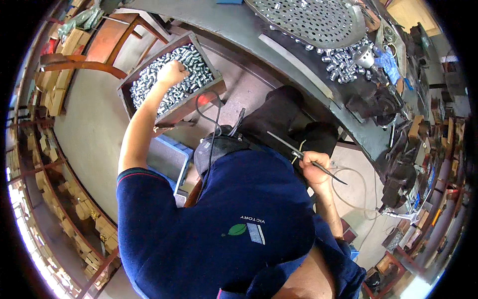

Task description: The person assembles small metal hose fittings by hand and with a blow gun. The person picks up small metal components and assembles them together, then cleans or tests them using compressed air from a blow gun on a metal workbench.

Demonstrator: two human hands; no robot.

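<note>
My left hand (173, 73) is down in a wooden box (217, 83) full of small shiny metal sleeves (191, 59). Its fingers are curled against the pile, and whatever they pinch is hidden. Beside my right thigh, my right hand (314, 167) is closed around a slim metal file (285, 142). The file's grey shaft points up and left, while its dark tapered end (339, 180) sticks out below the fist on the right.
On the dark workbench (234, 26) lies a round perforated metal plate (318, 22), with loose metal sleeves (343, 64) beside it. A blue glove (388, 64) and a clamping fixture (381, 107) are to the right. A blue crate (185, 164) stands below the box; a wooden chair (107, 42) is far left.
</note>
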